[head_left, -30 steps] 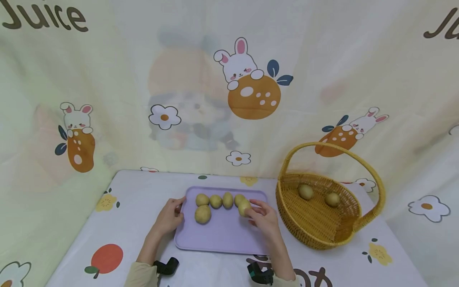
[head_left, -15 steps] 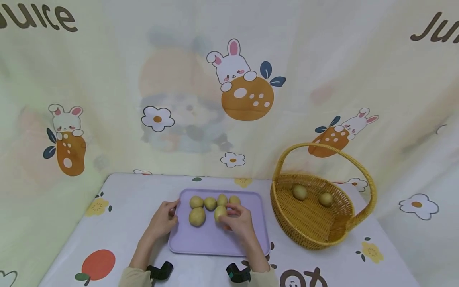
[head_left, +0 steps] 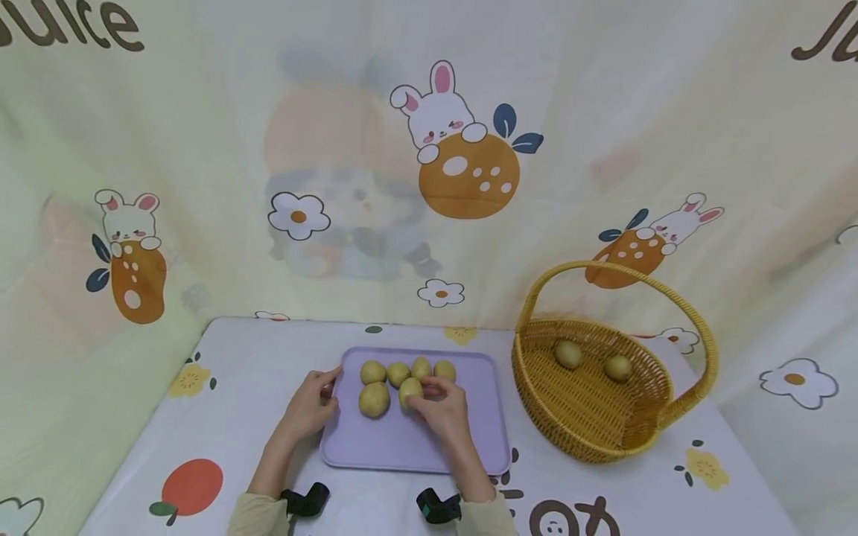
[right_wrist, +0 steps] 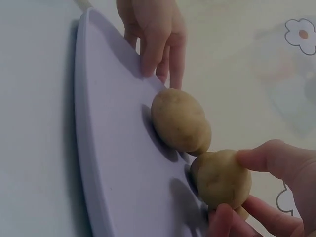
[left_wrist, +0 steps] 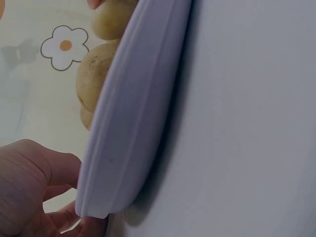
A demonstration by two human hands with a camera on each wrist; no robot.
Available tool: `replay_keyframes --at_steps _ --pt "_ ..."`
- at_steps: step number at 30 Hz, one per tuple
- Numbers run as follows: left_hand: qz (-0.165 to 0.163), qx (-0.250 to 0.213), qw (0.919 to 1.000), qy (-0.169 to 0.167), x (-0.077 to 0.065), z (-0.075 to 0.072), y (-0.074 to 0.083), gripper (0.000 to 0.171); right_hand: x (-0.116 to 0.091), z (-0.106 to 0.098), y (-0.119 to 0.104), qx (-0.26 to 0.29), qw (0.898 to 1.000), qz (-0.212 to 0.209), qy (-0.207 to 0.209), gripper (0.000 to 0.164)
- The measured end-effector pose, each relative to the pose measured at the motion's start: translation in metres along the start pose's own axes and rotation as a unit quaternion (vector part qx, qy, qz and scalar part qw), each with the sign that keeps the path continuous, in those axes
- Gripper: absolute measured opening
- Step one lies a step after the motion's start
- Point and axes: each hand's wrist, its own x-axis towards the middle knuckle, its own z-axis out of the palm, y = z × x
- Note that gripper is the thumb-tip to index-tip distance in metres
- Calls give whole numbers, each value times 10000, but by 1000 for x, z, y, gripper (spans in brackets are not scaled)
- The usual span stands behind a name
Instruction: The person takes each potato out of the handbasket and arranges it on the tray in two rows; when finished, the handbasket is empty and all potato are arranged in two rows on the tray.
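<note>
1. Here, the person's right hand (head_left: 445,409) pinches a rounded, yellowish-tan potato (head_left: 409,391) between thumb and fingers, over the middle of the tray; whether the potato's underside meets the tray cannot be told.
2. The left hand (head_left: 311,406) grips the left rim of a pale purple, rectangular tray (head_left: 389,443), its thumb on the edge and its fingers beyond it.
3. Just left of the held potato lies a larger, rounded tan potato (head_left: 374,400). Behind these two, four smaller tan potatoes (head_left: 398,374) form a row near the tray's far rim. They crowd the space behind the pinched one; whether it touches them is unclear.
4. The right forearm crosses the tray's near rim. Each wrist carries a small black device (head_left: 439,508), beside a beige sleeve (head_left: 487,517).
5. To the tray's right, near but apart, stands an oval, golden-brown wicker basket (head_left: 550,420). Two tan potatoes (head_left: 568,355) lie apart towards its far side, and a tall, wrapped handle (head_left: 709,361) arches over its mouth.
6. Under everything spreads a white tablecloth (head_left: 234,402) printed with fruit and flowers.
7. Behind the table hangs a cream curtain (head_left: 221,112) with rabbit, orange and flower prints.
</note>
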Motion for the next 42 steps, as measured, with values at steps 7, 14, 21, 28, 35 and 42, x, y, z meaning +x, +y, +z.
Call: replay_keyframes --at_steps 7,14,21,28,35,42 --pt "80 58 9999 74 0 -3 1 58 -1 6 4 -245 9995 63 -166 41" --pt "41 -65 10000 -1 -1 1 1 58 -1 7 9 -719 9973 -134 -28 39" --pt "74 1 9999 73 -1 1 0 59 -2 8 9 -699 9974 -174 -53 40" --pt "79 15 9999 78 -2 -1 3 59 -3 10 7 -710 9973 -179 -69 39" --pt "106 72 9998 119 -2 0 2 58 -2 10 7 -794 9966 -165 -141 39" --pt "101 36 9999 98 -1 0 3 58 -2 9 6 -887 9955 -232 -224 40"
